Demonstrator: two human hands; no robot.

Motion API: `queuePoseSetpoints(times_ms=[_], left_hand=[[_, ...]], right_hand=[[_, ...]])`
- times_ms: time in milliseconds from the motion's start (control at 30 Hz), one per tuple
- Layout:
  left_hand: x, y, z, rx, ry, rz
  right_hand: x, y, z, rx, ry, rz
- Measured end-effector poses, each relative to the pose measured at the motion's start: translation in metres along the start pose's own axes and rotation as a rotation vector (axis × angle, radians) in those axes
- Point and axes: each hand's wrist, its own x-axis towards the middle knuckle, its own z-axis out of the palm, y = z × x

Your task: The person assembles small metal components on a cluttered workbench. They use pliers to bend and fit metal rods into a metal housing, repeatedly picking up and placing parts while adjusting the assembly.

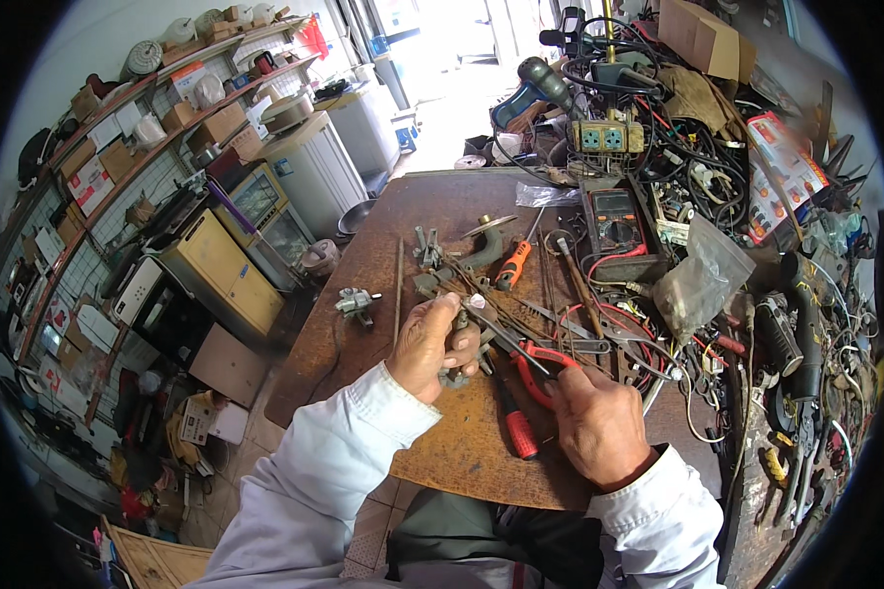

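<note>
My left hand (430,346) is closed, its thumb and fingers pinching a small dark metal part (462,320) mostly hidden by them. My right hand (599,424) is wrapped round the end of a screwdriver (509,341), whose slim shaft points up and left to the part; its handle is hidden in my palm. Beneath the shaft are the red handles of pliers (532,385), close to my right fingers. Between my hands a screwdriver with a red and black handle (519,432) lies on the brown worktable (462,447).
An orange screwdriver (513,265), a hammer (581,285) and metal castings (356,304) lie farther back. At the right are a multimeter (617,221), a clear plastic bag (702,275) and heaped cables. A green-blue power drill (532,93) stands beyond; shelves (98,211) line the left wall.
</note>
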Motion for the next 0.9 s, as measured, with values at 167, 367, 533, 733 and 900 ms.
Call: queuePoseSetpoints(times_ms=[167, 367, 533, 733, 900], left_hand=[[0.000, 0.002, 0.008, -0.012, 0.060, 0.017], [-0.001, 0.008, -0.002, -0.035, -0.013, -0.073], [0.003, 0.006, 0.001, -0.031, -0.068, -0.080], [0.002, 0.006, -0.007, -0.009, -0.050, -0.086], [-0.001, 0.010, -0.001, -0.011, -0.035, -0.120]], right_hand=[[0.000, 0.006, 0.002, 0.096, 0.016, -0.036], [0.005, 0.011, -0.006, -0.004, -0.070, 0.085], [0.029, 0.018, -0.016, 0.163, 0.012, -0.050], [0.080, -0.006, -0.021, 0.218, -0.041, -0.045], [0.074, 0.013, 0.006, 0.182, 0.006, -0.164]])
